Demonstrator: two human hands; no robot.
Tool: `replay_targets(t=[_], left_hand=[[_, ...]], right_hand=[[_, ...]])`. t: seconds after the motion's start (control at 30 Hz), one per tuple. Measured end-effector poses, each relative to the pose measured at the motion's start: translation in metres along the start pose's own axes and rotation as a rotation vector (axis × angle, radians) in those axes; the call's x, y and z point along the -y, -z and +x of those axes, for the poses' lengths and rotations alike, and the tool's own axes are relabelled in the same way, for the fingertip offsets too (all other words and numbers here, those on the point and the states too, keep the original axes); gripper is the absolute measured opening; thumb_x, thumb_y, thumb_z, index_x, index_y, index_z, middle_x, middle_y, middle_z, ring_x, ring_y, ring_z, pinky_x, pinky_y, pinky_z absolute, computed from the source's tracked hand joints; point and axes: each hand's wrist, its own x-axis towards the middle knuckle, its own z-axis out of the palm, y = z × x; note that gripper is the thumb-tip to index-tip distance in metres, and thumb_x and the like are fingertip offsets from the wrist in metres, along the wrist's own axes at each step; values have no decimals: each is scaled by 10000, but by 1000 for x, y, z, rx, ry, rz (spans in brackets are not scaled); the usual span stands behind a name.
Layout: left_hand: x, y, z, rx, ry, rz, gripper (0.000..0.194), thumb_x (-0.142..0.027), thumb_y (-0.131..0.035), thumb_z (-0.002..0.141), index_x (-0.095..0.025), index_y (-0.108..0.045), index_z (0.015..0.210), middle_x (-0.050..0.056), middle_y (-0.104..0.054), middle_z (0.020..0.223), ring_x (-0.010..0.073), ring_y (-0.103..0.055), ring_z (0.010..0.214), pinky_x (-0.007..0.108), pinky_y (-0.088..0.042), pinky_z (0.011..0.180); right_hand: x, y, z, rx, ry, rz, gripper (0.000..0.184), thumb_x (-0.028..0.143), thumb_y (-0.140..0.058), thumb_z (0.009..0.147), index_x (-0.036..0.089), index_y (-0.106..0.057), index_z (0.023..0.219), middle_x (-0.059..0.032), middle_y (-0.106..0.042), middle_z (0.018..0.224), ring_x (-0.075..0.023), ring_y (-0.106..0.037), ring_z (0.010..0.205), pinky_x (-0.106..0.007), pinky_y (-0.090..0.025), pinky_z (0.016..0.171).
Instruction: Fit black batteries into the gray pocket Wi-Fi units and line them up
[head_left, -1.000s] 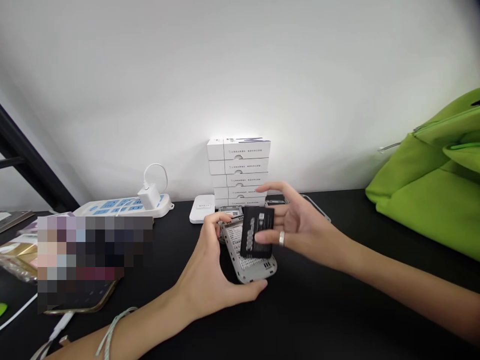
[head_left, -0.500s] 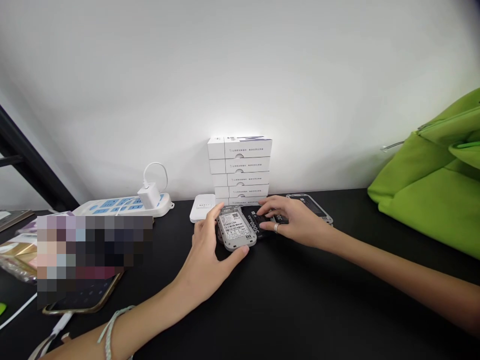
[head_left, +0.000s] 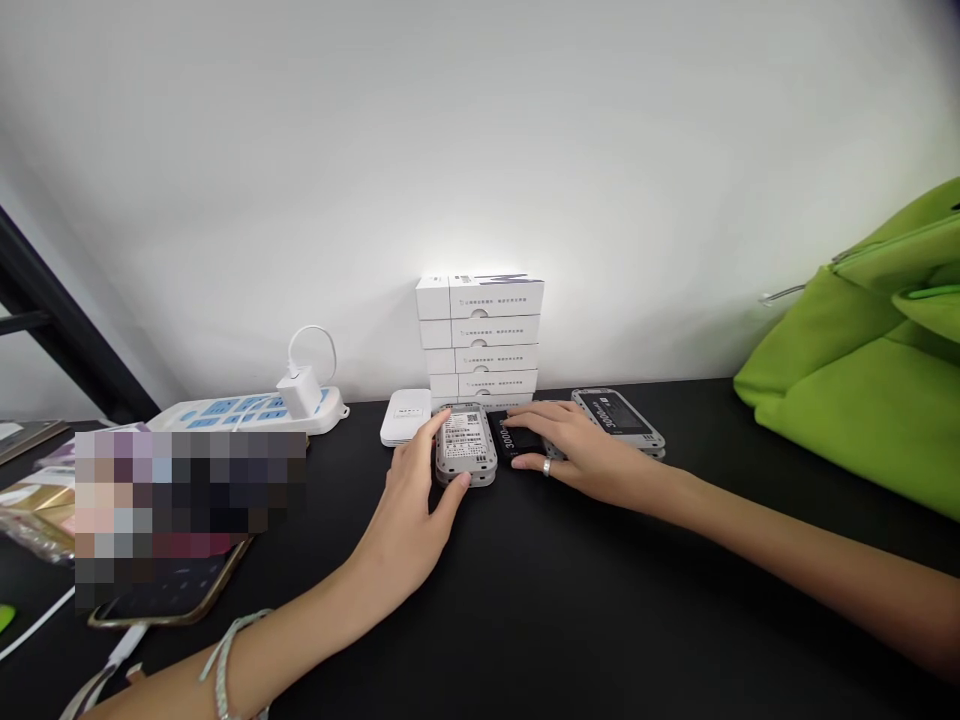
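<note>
My left hand point(head_left: 409, 500) has its fingers along the left side and its thumb at the near corner of a grey device housing point(head_left: 465, 437) with a white printed label in its recess. The housing lies flat and seems stacked on another alike. My right hand point(head_left: 585, 447) holds a black battery marked 3000 point(head_left: 511, 437) between fingers and thumb, just right of the housing; fingers hide part of it. Beyond that hand lies another grey housing point(head_left: 652, 441) with a black battery point(head_left: 619, 412) in it, atop a further one.
A stack of white boxes point(head_left: 495, 330) stands against the wall. Left of it are a white device point(head_left: 406, 415) and a power strip point(head_left: 202, 412) with a charger point(head_left: 298, 392). A phone point(head_left: 172, 595) lies at left, a green bag point(head_left: 862, 390) at right.
The left-hand housing has straightened, shifted slightly left and settled squarely on the one beneath. My right hand and its battery have moved slightly left, uncovering more of the right-hand housing.
</note>
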Motion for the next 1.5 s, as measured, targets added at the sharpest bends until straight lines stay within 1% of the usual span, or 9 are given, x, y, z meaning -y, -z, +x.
replay_targets(t=[0.23,0.43,0.6,0.73,0.93,1.03,1.13,1.3,1.5], left_hand=[[-7,0,-2,-63,-33,78,490,-275,-496,941,-344,-274,1373,66,-352,1453,298,-278,1376,567,-347,1067],[-10,1,-10,-76,-154,162,483,-256,-488,939,-348,-254,1352,52,-331,1444,274,-257,1382,553,-276,1117],[-12,0,-11,-96,-209,189,449,-259,-498,934,-328,-290,1326,73,-302,1463,307,-257,1384,576,-283,1099],[-16,2,-14,-111,-297,234,435,-239,-499,936,-308,-300,1317,84,-293,1459,307,-268,1372,571,-271,1109],[-26,4,-24,128,-494,150,692,-370,-703,815,-316,-246,1332,96,-334,1414,298,-384,1312,487,-391,1079],[-29,3,-28,276,-397,77,922,-494,-820,659,-335,-252,1367,111,-302,1454,333,-472,1241,513,-467,1010],[-33,4,-29,378,-301,22,968,-530,-853,571,-303,-340,1359,124,-385,1400,354,-524,1166,538,-503,951],[-30,3,-29,369,-249,-7,915,-560,-818,608,-291,-358,1351,107,-486,1263,329,-572,1059,527,-527,889],[-27,2,-28,285,-265,-16,916,-477,-846,572,-319,-292,1284,57,-488,1141,266,-580,932,447,-556,783]], right_hand=[[-19,40,-1,172,-14,-83,785,700,-625,727,288,-490,1382,-105,-462,1468,-396,-289,1395,-588,-230,1091],[-34,42,-2,218,-176,-184,989,770,-605,666,241,-374,1469,-163,-449,1470,-474,-201,1401,-650,-174,1069],[-27,43,-1,160,-207,-158,932,773,-670,569,245,-501,1318,-154,-560,1285,-473,-388,1239,-598,-334,968],[-2,50,-6,125,-134,-198,826,753,-701,528,242,-534,1154,-122,-586,1175,-422,-492,1105,-531,-410,885],[54,50,-27,216,7,-116,651,627,-760,552,215,-540,1005,-72,-598,984,-303,-602,855,-407,-478,709],[71,42,-37,298,21,-88,627,601,-769,561,196,-554,989,-62,-588,971,-297,-604,871,-405,-482,726],[73,35,-39,346,16,-32,641,625,-768,581,177,-565,992,-46,-578,949,-284,-597,872,-400,-479,744],[66,29,-34,359,7,77,572,720,-643,716,193,-561,922,-24,-567,916,-251,-592,853,-357,-455,724],[74,30,-35,285,-30,79,427,627,-594,828,210,-525,887,-12,-560,888,-219,-581,792,-324,-419,630]])
